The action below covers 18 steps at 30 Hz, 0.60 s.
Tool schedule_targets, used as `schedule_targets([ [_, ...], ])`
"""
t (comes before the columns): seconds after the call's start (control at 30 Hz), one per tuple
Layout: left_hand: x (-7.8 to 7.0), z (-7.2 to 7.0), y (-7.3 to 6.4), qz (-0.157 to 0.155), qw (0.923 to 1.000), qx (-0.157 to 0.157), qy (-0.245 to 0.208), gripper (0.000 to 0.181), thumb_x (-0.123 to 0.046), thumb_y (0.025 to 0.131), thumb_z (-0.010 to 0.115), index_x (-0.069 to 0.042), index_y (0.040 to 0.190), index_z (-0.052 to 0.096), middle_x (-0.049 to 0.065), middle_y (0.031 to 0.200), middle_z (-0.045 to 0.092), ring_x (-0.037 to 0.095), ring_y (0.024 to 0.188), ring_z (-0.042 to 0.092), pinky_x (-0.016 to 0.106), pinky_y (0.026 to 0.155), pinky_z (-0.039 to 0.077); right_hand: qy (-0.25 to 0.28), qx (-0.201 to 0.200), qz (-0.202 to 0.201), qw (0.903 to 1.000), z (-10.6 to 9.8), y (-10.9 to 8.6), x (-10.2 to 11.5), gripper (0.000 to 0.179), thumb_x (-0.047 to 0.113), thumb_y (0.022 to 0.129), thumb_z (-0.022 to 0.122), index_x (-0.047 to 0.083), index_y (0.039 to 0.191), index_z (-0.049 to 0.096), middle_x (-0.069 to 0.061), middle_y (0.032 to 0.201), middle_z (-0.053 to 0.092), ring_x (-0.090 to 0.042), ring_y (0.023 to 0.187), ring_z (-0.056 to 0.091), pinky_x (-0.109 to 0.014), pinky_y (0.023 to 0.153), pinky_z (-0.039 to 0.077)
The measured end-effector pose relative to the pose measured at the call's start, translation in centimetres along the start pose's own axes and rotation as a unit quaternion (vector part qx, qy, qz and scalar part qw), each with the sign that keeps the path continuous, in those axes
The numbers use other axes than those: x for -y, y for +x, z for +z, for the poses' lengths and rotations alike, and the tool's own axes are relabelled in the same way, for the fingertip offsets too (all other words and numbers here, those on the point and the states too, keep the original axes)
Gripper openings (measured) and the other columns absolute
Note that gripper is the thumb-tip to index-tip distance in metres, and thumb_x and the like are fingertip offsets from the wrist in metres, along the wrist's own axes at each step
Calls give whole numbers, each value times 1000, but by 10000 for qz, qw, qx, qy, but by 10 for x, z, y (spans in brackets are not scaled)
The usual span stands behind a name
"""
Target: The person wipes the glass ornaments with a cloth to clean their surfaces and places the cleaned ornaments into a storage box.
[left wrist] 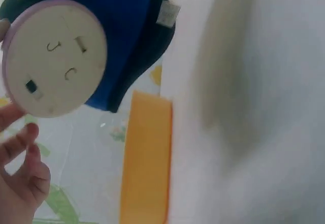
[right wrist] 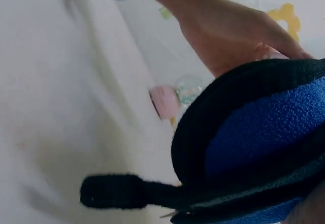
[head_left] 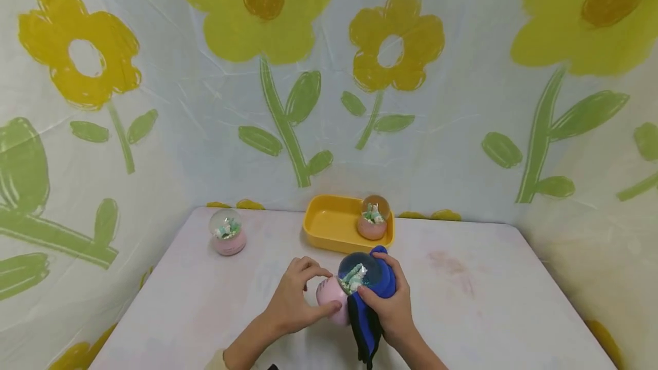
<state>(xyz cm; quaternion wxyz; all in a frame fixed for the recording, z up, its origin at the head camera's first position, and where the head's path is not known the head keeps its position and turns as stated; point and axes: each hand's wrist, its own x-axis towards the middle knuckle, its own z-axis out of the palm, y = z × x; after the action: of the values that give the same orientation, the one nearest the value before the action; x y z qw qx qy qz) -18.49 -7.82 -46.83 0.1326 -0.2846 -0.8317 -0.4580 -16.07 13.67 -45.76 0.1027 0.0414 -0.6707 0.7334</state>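
I watch the held snow globe (head_left: 345, 287) most closely here, up off the counter (head_left: 478, 290) and on the near side of the yellow tray (head_left: 331, 224). The left hand (head_left: 297, 298) pinches its pink base between thumb and forefinger, while the right hand (head_left: 394, 304) grips the blue cloth (head_left: 385, 283) bunched against the clear dome.

My main worry is a slip: the dome looks smooth, the base is rounded, and the left hold seems to rest mostly on fingertips. If the cloth slides or twists against the dome, I judge the globe could turn out of that pinch and drop. The loose black-edged end hanging down might also hide the grip from me. A fall forward could strike the tray or the second globe (head_left: 372, 222) inside it — glass against glass, at worst.

As for heading, the globe lies tipped over on its side: its long axis runs from the base, at the left and a little nearer the person, to the dome at the right and slightly farther off. Its flat underside faces the left wrist camera.
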Motion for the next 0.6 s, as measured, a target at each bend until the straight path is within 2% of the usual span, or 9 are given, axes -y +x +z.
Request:
schedule_targets([
  [0.1, 1, -6, 4, 293, 9996, -14, 55, 38, -46, 80, 77, -25, 109, 65, -12, 98, 58, 11, 81, 52, 26, 63, 48, 111, 58, 66, 9999, 0, 2, -6, 63, 1, 76, 75, 12, 132, 49, -9, 128, 51, -34, 111, 49, -39, 84, 51],
  [0.27, 5, -16, 17, 130, 9966, 564, -583, 50, -32, 83, 78, -20, 127, 58, -5, 108, 63, 15, 83, 58, 28, 62, 53, -162, 396, -133, 9990, -2, 6, -8, 65, 0, 72, 80, 12, 130, 52, -10, 127, 53, -34, 110, 52, -37, 85, 51],
  [0.37, 5, -20, 26, -246, 9875, 1046, -1151, 49, -28, 87, 74, -14, 131, 56, 3, 115, 64, 17, 87, 63, 29, 68, 55, -310, 696, -308, 9966, -4, 9, -8, 66, 2, 71, 82, 12, 130, 53, -10, 128, 54, -34, 111, 52, -37, 87, 50],
  [0.47, 2, -22, 33, -811, 9725, 1420, -1656, 46, -26, 90, 70, -10, 131, 56, 7, 115, 63, 17, 86, 66, 30, 71, 56, -508, 979, -422, 9930, -6, 11, -11, 65, 6, 72, 82, 14, 130, 53, -10, 127, 54, -34, 111, 52, -37, 87, 50],
  [0.53, 0, -22, 36, -1140, 9652, 1593, -1734, 46, -29, 90, 70, -12, 131, 57, 4, 114, 63, 15, 85, 67, 29, 73, 56, -638, 1101, -529, 9905, -7, 12, -13, 66, 7, 71, 83, 15, 129, 52, -11, 125, 55, -34, 109, 53, -36, 86, 51],
  [0.6, -3, -21, 38, -1323, 9622, 1701, -1665, 51, -34, 85, 74, -15, 130, 57, 3, 111, 63, 15, 84, 66, 29, 73, 56, -766, 1189, -586, 9882, -8, 13, -16, 67, 8, 71, 84, 17, 129, 52, -10, 123, 56, -33, 108, 54, -36, 84, 52],
])
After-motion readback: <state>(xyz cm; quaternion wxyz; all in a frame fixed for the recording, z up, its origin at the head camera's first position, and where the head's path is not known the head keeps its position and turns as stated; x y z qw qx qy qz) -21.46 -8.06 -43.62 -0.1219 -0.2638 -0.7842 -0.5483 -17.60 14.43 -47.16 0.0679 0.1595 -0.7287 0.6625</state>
